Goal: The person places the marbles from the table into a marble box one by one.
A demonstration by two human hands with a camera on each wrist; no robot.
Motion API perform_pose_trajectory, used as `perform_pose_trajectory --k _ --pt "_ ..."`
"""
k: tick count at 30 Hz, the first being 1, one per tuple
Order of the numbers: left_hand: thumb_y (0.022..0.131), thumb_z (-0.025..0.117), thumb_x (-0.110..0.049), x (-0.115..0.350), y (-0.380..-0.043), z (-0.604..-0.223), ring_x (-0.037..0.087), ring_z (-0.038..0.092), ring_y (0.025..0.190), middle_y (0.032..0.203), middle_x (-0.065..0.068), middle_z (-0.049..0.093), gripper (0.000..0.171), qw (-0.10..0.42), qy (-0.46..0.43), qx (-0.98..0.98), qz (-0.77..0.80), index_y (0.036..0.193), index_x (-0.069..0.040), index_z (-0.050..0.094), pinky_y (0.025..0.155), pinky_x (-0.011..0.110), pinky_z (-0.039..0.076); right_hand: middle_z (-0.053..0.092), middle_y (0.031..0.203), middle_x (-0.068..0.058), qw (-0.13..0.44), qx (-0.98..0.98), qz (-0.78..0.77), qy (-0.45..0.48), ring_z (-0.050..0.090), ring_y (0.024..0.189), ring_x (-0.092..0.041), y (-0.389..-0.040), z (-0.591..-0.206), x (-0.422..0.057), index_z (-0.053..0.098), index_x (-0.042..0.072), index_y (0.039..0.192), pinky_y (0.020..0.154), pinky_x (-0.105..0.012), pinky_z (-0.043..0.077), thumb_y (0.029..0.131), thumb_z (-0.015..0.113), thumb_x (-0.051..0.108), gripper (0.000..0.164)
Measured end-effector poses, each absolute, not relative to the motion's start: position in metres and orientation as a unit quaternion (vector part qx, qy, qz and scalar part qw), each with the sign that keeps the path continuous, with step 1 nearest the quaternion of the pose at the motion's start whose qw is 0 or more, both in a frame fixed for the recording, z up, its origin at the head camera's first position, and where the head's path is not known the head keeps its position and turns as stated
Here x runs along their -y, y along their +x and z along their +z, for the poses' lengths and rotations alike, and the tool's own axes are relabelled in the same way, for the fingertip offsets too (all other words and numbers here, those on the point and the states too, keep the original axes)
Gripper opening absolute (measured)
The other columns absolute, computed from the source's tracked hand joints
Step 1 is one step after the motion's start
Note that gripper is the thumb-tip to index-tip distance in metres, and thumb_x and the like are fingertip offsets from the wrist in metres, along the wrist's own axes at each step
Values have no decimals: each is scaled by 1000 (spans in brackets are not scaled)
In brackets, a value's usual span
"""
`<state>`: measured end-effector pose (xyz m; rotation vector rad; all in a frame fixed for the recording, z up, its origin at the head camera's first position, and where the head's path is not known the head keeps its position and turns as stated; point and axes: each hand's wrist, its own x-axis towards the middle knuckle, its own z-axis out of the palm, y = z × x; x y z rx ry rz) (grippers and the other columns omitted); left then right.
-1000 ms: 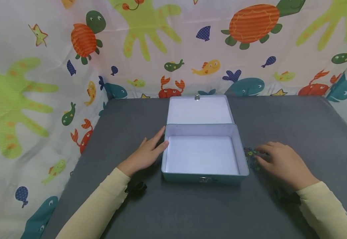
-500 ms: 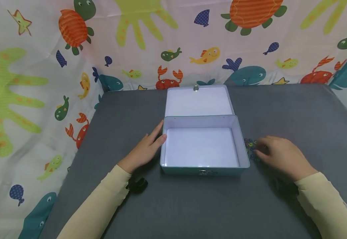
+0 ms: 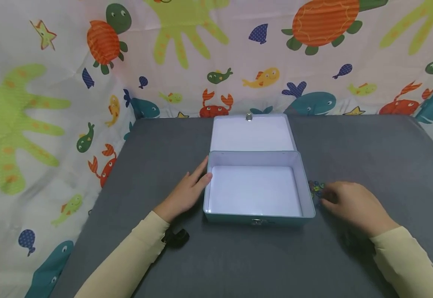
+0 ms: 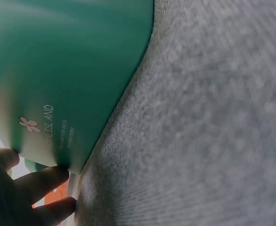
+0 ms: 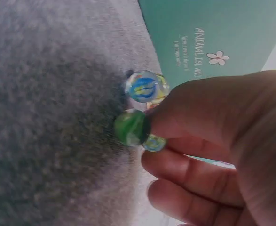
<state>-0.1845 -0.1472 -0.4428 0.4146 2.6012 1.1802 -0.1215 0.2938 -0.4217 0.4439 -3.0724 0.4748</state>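
An open green tin box (image 3: 253,221) with a white inside stands on the grey table, its hinged lid (image 3: 253,133) laid back. My left hand (image 3: 183,193) rests against the box's left side, fingers extended; in the left wrist view its fingertips touch the printed green wall (image 4: 72,61). My right hand (image 3: 354,205) is at a small cluster of glass marbles (image 3: 316,187) beside the box's right side, fingers bent. In the right wrist view, the thumb meets a green marble (image 5: 130,127), with a blue-and-yellow marble (image 5: 143,87) close by. The right index fingertip is hidden.
Grey cloth covers the table (image 3: 238,265). A white curtain (image 3: 186,95) printed with sea animals hangs behind it and along the left. A black strap-like piece (image 3: 177,238) shows at the left wrist.
My right hand stays by the marbles while its fingers draw in closer together. The left hand keeps its place on the box. The head view tilts slightly down, then back up.
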Motion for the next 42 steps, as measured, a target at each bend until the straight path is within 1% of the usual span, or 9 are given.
perform_pose_trajectory --k 3,5,10,14,16,22,30,34,42 --pt "103 31 -77 146 -183 -445 39 8 161 172 -9 25 70 126 140 -893 410 165 -53 11 129 59 2 71 81 1 21 979 146 139 60 70 -13 -121 -419 -294 79 7 92 64 -43 54 84 84 12 11" --pt "104 32 -75 146 -183 -445 39 8 161 172 -8 25 71 123 143 -891 413 166 -50 12 130 59 1 73 82 -1 39 979 146 136 63 71 -16 -121 -416 -294 79 6 93 65 -46 57 83 84 11 12" --pt "104 32 -75 146 -184 -447 37 11 161 172 -8 26 71 114 149 -889 418 167 -47 14 130 57 0 77 87 -10 99 973 152 145 71 76 -27 -125 -402 -292 80 3 91 69 -56 60 81 85 8 12" --pt "104 33 -74 148 -185 -447 35 12 161 171 -8 27 69 113 151 -888 419 166 -49 14 130 57 0 77 86 -10 127 967 153 162 72 76 -28 -131 -389 -286 81 4 89 69 -57 60 81 85 6 10" --pt "104 33 -74 149 -185 -447 33 14 161 171 -9 27 69 114 150 -888 419 166 -50 14 130 56 -1 77 86 -9 130 964 155 171 72 76 -27 -135 -383 -281 81 4 91 69 -56 61 81 85 6 10" --pt "105 35 -72 151 -187 -448 31 20 160 170 -8 28 72 106 153 -888 421 168 -43 16 130 57 -1 78 87 -9 141 956 160 201 71 77 -25 -149 -371 -260 82 4 93 70 -54 62 83 83 7 10" --pt "104 34 -73 149 -189 -451 29 16 161 171 -11 26 70 108 152 -884 429 167 -47 14 130 55 -2 79 89 -10 129 949 176 229 71 78 -24 -164 -356 -231 82 2 98 71 -51 63 85 81 6 14" --pt "105 34 -72 149 -188 -451 29 18 161 171 -9 27 70 102 155 -883 431 167 -45 15 131 54 -2 79 89 -11 119 949 177 232 71 80 -25 -172 -350 -217 82 3 99 71 -50 63 85 81 8 14" --pt "108 33 -66 143 -188 -455 17 26 158 169 -6 31 69 83 165 -887 422 169 -38 16 131 51 -1 79 94 -10 88 952 185 227 71 89 -27 -185 -343 -191 82 5 103 77 -51 61 90 79 13 15"
